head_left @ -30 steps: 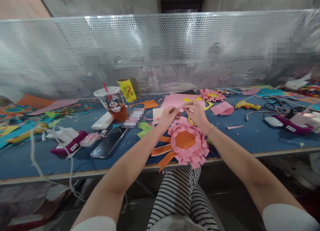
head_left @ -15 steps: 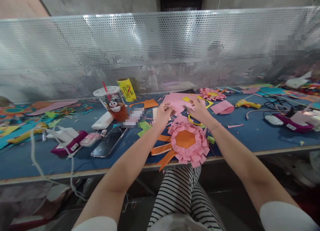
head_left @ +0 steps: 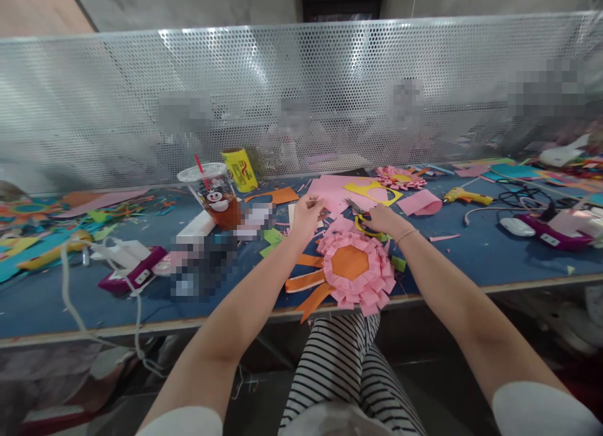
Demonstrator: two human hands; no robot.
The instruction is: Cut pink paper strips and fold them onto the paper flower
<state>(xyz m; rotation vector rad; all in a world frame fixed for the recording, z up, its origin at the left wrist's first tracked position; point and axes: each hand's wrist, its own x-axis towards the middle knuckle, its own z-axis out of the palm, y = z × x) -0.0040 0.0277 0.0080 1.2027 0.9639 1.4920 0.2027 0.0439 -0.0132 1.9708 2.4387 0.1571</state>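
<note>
My right hand (head_left: 382,221) is closed around the yellow handles of a pair of scissors (head_left: 360,210), whose blades point away to the left. To its left, my left hand (head_left: 311,215) has its fingers pinched together; whatever lies between them is too small to make out. Both hands are over a sheet of pink paper (head_left: 330,190). A yellow paper piece (head_left: 384,193) with a round cut-out rests on that sheet. Nearer to me, at the table's front edge, lies a pink paper flower (head_left: 348,263) with an orange centre and orange strips (head_left: 306,280) sticking out leftward.
A drink cup (head_left: 219,200) with a straw and a yellow roll (head_left: 240,170) stand back left. Purple power strips (head_left: 132,271) with cables lie on both sides. A yellow glue gun (head_left: 466,196) lies at right. A perforated metal screen (head_left: 330,97) closes off the back.
My right hand has drawn back toward me from the yellow paper piece and taken hold of the scissors by their handles. My left hand has stayed almost in place.
</note>
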